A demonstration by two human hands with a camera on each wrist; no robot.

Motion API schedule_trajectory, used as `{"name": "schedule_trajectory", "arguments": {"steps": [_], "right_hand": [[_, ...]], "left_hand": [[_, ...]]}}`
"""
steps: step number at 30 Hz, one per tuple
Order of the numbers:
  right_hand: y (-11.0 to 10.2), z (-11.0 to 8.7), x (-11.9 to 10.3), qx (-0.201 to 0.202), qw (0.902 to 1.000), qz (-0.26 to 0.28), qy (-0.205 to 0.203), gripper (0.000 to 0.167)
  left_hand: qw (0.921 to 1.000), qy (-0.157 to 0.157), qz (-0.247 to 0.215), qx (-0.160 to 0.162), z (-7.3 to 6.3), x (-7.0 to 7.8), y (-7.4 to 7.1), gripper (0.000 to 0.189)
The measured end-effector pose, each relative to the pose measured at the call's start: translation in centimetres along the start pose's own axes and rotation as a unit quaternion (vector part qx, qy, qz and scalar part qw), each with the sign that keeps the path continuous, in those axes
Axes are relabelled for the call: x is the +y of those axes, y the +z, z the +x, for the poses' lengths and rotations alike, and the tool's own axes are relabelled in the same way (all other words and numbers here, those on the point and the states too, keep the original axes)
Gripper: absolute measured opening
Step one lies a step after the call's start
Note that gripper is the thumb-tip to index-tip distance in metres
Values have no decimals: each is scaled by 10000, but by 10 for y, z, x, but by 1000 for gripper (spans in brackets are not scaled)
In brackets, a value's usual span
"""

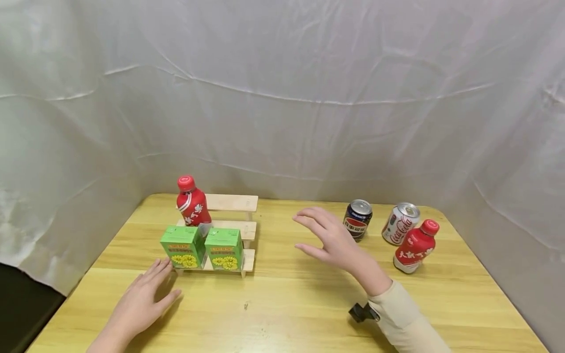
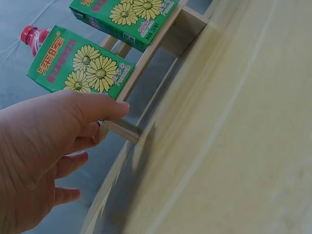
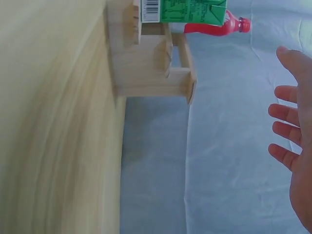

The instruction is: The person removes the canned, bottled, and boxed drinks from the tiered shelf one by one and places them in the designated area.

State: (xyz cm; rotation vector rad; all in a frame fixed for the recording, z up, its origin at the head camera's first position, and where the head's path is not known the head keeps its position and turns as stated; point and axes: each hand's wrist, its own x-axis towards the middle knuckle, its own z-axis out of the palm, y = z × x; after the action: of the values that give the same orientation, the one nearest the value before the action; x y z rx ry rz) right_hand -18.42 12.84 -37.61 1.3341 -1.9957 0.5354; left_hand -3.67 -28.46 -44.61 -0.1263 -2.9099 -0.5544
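My left hand (image 1: 140, 300) lies near the front left corner of a small wooden tiered rack (image 1: 249, 260), its fingers loosely extended beside it. On the rack's lowest step stand two green drink cartons with yellow flowers, a left carton (image 1: 183, 247) and a right carton (image 1: 224, 249). Behind them a red bottle (image 1: 194, 206) rests upright on a higher step, at the left. My right hand (image 1: 333, 240) hovers over the table between the rack and the cans, fingers spread and slightly bent around nothing. In the right wrist view, that hand (image 3: 297, 112) shows separated fingers.
To the right stand a dark cola can (image 1: 358, 219), a silver Coca-Cola can (image 1: 400, 223) and a second red bottle (image 1: 415, 247). Grey-white curtain (image 1: 309, 137) encloses the back and sides of the wooden table (image 1: 273, 314). A black clip (image 1: 364, 312) sits at the right sleeve.
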Motion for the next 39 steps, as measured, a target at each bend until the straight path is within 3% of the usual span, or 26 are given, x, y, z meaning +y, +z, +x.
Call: {"name": "schedule_trajectory", "arguments": {"steps": [9,17,28,39], "right_hand": [[13,24,-1,58,9996,86,276,52],[21,46,-3,201,9987,257,386,52],[31,76,-25,-255,9961,512,667,53],[48,101,-41,-534,9932,500,910,51]], "left_hand": [[9994,118,-144,292,-7,-7,1,69],[9995,128,-148,243,-10,-7,-1,69],[10000,13,-58,25,-8,-2,-2,71],[9999,55,-103,35,-3,1,-2,71]]}}
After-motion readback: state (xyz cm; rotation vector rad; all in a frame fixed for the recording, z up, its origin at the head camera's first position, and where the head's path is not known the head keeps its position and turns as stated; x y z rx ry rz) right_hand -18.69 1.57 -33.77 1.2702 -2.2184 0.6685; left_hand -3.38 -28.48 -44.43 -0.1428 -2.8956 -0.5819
